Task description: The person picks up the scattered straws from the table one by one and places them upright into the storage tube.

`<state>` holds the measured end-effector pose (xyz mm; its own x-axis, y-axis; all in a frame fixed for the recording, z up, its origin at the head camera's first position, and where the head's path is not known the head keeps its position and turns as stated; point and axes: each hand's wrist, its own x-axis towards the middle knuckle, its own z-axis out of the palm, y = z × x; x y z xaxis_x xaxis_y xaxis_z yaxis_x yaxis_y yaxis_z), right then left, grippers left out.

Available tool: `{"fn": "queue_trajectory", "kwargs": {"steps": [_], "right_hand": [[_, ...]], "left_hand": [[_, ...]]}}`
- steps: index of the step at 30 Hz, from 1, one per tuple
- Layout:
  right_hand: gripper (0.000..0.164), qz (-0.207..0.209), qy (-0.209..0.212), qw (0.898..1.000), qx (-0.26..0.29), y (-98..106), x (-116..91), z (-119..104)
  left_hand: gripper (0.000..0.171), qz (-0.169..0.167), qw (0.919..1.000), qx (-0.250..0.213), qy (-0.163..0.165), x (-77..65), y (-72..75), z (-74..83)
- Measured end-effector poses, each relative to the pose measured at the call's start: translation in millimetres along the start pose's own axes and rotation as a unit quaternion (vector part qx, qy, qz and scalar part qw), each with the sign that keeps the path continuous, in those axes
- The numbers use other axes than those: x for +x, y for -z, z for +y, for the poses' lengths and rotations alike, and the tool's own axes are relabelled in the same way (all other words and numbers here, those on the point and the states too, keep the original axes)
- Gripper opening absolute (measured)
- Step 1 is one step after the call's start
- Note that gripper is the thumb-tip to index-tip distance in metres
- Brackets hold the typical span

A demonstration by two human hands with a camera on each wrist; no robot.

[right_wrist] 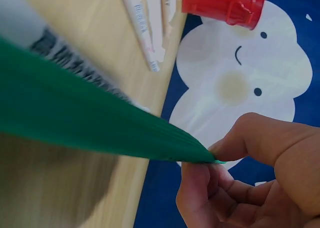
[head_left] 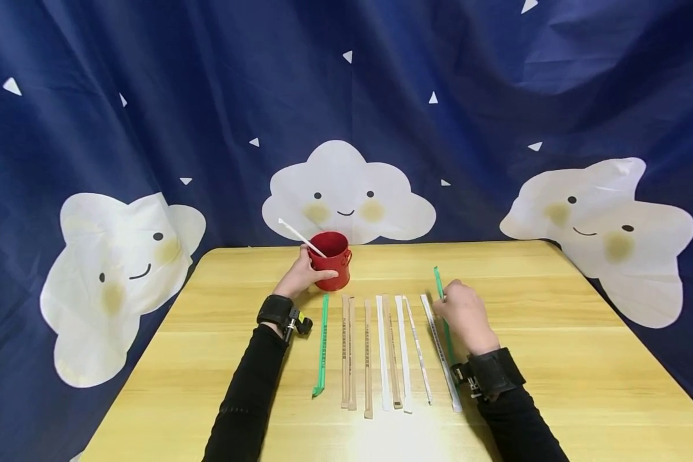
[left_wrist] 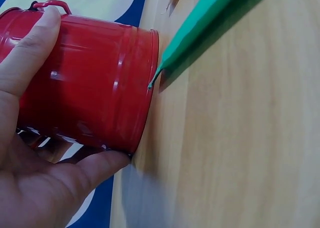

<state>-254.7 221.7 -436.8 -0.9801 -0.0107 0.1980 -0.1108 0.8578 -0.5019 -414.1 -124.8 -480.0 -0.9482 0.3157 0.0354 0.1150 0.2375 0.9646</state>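
My left hand (head_left: 300, 276) grips the side of a small red metal bucket (head_left: 337, 269) at the back of the table. In the left wrist view, the thumb and fingers spread round the bucket's wall (left_wrist: 90, 78). One white paper-wrapped straw (head_left: 294, 231) leans out over the bucket's rim to the left. My right hand (head_left: 466, 314) pinches a green-wrapped straw (head_left: 448, 340) at the right end of the row. Its tapered wrapper (right_wrist: 115, 120) runs to the thumb and fingertips in the right wrist view. A printed white-wrapped straw (head_left: 441, 356) lies close beside it.
Several wrapped straws lie side by side on the wooden table (head_left: 554, 333), between my arms. A green one (head_left: 323, 346) is leftmost, then brown ones (head_left: 345, 353) and white ones (head_left: 383, 353). A dark blue curtain (head_left: 219, 128) with clouds hangs behind the table.
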Motion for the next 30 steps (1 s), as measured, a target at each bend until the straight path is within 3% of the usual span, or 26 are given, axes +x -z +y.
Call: {"fn": "queue_trajectory", "kwargs": {"steps": [5, 9, 13, 23, 30], "right_hand": [[0.033, 0.029, -0.001, 1.000, 0.000, 3.6, 0.5, -6.0], [0.007, 0.053, 0.001, 0.999, -0.005, 7.8, -1.5, -13.2], [0.019, 0.088, 0.009, 0.996, 0.000, 10.0, -3.1, -21.7], [0.019, 0.212, 0.072, 0.975, 0.015, 11.9, -2.5, -38.3], [0.018, 0.245, 0.125, 0.961, 0.039, 8.4, -1.0, -53.5]], "left_hand": [[0.096, 0.002, 1.0000, 0.007, -0.004, 3.8, -0.2, 0.0], [0.096, 0.002, 0.9999, 0.009, -0.005, 3.6, 0.6, 0.1], [0.095, 0.003, 1.0000, 0.004, 0.002, 1.2, 1.8, 0.8], [0.097, 0.002, 1.0000, 0.009, -0.003, 2.4, 1.1, 0.6], [0.097, -0.001, 1.0000, -0.004, -0.005, 3.2, 1.4, -4.6]]}}
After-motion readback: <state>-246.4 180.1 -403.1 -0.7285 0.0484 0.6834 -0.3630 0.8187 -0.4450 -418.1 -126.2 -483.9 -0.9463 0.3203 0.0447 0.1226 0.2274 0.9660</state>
